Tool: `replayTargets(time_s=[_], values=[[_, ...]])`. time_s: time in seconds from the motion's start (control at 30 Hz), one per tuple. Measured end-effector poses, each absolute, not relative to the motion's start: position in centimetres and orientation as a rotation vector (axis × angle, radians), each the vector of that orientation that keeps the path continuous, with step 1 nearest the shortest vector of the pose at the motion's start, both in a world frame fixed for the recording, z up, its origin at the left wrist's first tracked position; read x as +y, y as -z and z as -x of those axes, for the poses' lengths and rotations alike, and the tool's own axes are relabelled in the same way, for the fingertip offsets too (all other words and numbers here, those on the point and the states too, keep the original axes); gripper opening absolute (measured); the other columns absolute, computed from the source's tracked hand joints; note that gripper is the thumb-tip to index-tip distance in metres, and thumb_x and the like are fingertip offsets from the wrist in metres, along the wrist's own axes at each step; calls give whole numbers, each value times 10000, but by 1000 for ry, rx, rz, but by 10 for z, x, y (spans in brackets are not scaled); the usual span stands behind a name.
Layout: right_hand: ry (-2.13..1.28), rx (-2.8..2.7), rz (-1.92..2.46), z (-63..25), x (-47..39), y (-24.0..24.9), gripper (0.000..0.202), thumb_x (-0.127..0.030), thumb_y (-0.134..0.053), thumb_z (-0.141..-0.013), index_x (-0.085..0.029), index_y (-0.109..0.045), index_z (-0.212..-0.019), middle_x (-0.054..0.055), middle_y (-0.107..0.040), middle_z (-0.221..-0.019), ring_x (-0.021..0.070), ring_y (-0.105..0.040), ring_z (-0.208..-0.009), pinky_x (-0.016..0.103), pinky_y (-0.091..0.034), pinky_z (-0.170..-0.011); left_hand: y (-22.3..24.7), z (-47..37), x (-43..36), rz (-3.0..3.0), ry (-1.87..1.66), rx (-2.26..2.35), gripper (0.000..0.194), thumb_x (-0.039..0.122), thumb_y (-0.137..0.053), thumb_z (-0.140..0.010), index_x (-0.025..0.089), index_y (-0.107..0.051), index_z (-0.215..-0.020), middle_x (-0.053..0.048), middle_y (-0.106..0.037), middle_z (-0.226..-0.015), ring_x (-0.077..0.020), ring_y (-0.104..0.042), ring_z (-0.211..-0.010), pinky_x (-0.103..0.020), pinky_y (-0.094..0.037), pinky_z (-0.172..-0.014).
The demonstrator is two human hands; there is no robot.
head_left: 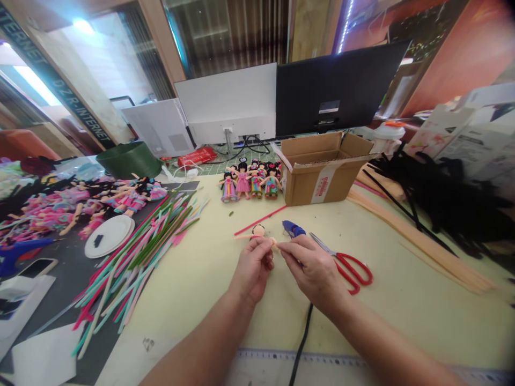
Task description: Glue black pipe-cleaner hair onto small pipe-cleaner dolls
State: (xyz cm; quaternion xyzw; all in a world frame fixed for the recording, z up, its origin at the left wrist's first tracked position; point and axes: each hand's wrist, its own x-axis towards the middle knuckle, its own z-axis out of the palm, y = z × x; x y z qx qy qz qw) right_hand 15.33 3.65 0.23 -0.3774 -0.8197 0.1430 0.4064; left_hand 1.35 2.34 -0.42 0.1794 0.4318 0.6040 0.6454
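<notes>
A small unfinished doll [258,231] with a round peach head and a thin arm stretched out to the left sits in my fingers. My left hand [252,267] is closed around its body, which is mostly hidden. The fingertips of my right hand [311,265] pinch the doll's peach arm on its right side. Just behind the right hand lies a blue hot glue gun [294,229], partly covered, and a black cord [302,343] runs from under that hand to the front edge. Red-handled scissors [354,271] rest beside my right wrist, blades toward the glue gun.
Pipe cleaners [156,241] in many colours are heaped at left, near a white round lid [109,236] and a pile of dolls [60,209]. Finished dolls [243,182] stand beside a cardboard box [322,182]. Peach strips [422,241] and black fuzzy stems [446,198] lie right.
</notes>
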Motion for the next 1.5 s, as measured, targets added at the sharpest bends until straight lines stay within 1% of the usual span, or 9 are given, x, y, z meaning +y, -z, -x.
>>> replayTargets(time_s=[0.2, 0.33, 0.53, 0.6, 0.7, 0.8, 1.0, 1.3, 1.5], values=[[-386, -2062, 948, -153, 35, -2, 218, -203, -500, -945, -225, -691, -1048, 56, -608, -861, 172, -600, -810, 299, -515, -728, 6, -14, 24, -403, -1370, 973, 242, 284, -793, -634, 151, -609, -719, 56, -469, -544, -47, -397, -501, -185, -306, -496], [-416, -2058, 951, -155, 37, -4, 212, -192, -506, -939, -223, -696, -1027, 50, -603, -852, 166, -601, -806, 286, -506, -731, 4, -12, 25, -416, -1348, 965, 250, 287, -802, -637, 144, -616, -724, 43, -499, -584, -51, -432, -535, -181, -330, -511], [-432, -2022, 1044, -163, 42, -11, 186, -203, -521, -927, -224, -698, -982, 42, -614, -861, 170, -620, -811, 287, -496, -736, -2, -6, 25, -477, -1248, 978, 292, 260, -809, -638, 153, -666, -868, 20, -574, -709, -48, -494, -600, -173, -352, -551], [-430, -2015, 1072, -166, 44, -14, 185, -210, -514, -929, -219, -697, -957, 42, -605, -845, 171, -619, -787, 291, -496, -728, -3, -4, 26, -510, -1249, 1009, 295, 263, -804, -641, 149, -675, -880, 5, -603, -732, -53, -508, -605, -179, -353, -560], [-430, -2013, 1078, -168, 45, -16, 193, -213, -498, -936, -218, -690, -938, 45, -590, -838, 174, -612, -780, 298, -494, -732, -3, 0, 27, -606, -1254, 1060, 265, 301, -791, -655, 131, -687, -830, -15, -623, -724, -63, -509, -590, -192, -347, -564], [-426, -2040, 1050, -168, 45, -18, 199, -204, -485, -940, -212, -684, -930, 53, -582, -843, 184, -603, -816, 308, -491, -745, -3, 2, 27, -743, -1207, 1112, 252, 347, -764, -690, 121, -687, -771, -25, -617, -694, -69, -493, -565, -204, -328, -554], [-407, -2067, 1033, -168, 43, -20, 238, -206, -446, -952, -214, -678, -897, 57, -572, -835, 185, -583, -801, 314, -490, -723, -4, 1, 26, -895, -1148, 1161, 259, 380, -753, -699, 142, -653, -685, -21, -598, -650, -92, -486, -576, -228, -336, -575], [-412, -2087, 1032, -167, 42, -20, 227, -192, -446, -952, -208, -665, -896, 57, -559, -840, 189, -569, -817, 323, -484, -752, -4, 0, 25, -869, -1174, 1161, 226, 319, -751, -683, 142, -616, -647, 5, -553, -610, -77, -445, -554, -216, -323, -555], [-428, -2076, 996, -167, 40, -20, 210, -190, -462, -949, -215, -668, -914, 56, -570, -856, 189, -577, -836, 322, -488, -763, -6, -3, 25, -751, -1233, 1140, 236, 318, -776, -642, 139, -621, -647, 7, -561, -624, -67, -443, -549, -211, -324, -555]])
